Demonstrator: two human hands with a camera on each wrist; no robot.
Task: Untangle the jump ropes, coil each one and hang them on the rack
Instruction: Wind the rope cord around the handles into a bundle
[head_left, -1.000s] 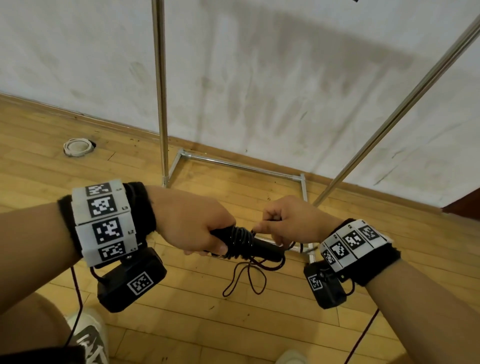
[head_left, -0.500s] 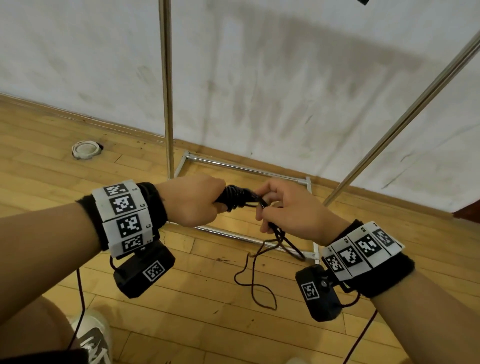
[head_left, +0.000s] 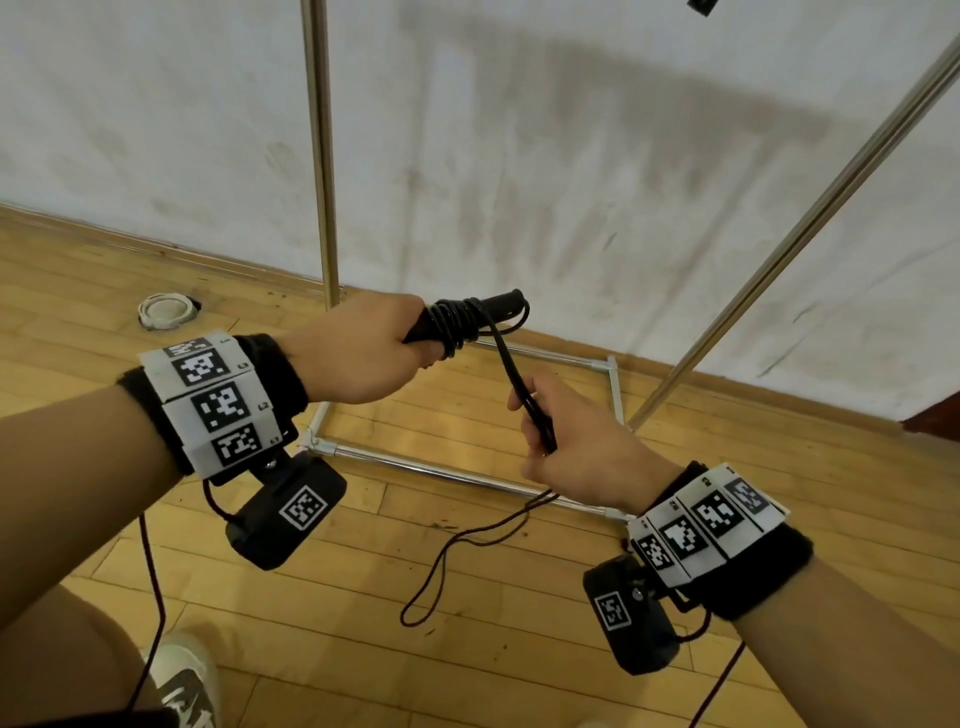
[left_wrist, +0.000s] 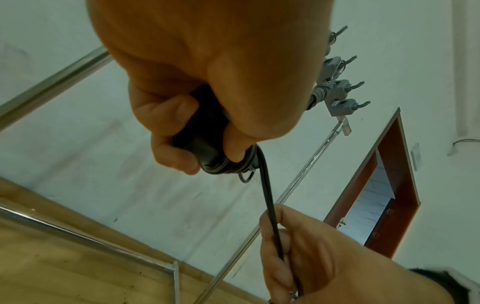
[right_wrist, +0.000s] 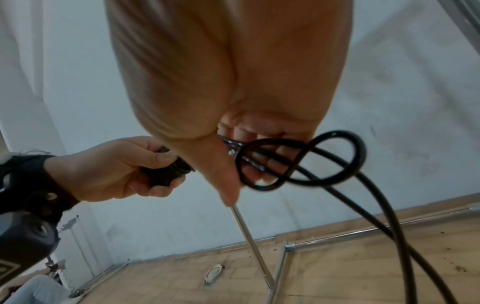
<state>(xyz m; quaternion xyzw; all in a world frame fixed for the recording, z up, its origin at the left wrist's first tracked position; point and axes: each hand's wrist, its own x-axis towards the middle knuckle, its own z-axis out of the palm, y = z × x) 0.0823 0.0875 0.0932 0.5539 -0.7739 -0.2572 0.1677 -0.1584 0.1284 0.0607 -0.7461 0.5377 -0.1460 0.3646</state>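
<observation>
My left hand (head_left: 363, 353) grips the black jump rope handles (head_left: 470, 319), with several turns of black cord wound round them. From the winding a doubled stretch of cord (head_left: 511, 371) runs down to my right hand (head_left: 563, 441), which pinches it below and to the right. A loose loop of cord (head_left: 467, 561) hangs under that hand toward the wooden floor. In the left wrist view the fingers (left_wrist: 166, 144) curl round the handles (left_wrist: 207, 148). The right wrist view shows the cord (right_wrist: 298, 164) curling into a loop at my fingers (right_wrist: 262, 164). The metal rack (head_left: 322, 156) stands just behind both hands.
The rack's base frame (head_left: 447, 473) lies on the floor below my hands, and its slanted pole (head_left: 810, 223) rises at the right. Grey hooks (left_wrist: 340, 90) sit on the rack's upper bar. A white ring (head_left: 167, 310) lies by the wall at left. My shoe (head_left: 187, 680) is at bottom left.
My left hand has lifted the wound handles up and away. My right hand has slid down the cord away from the handles, drawing a doubled stretch taut between the hands.
</observation>
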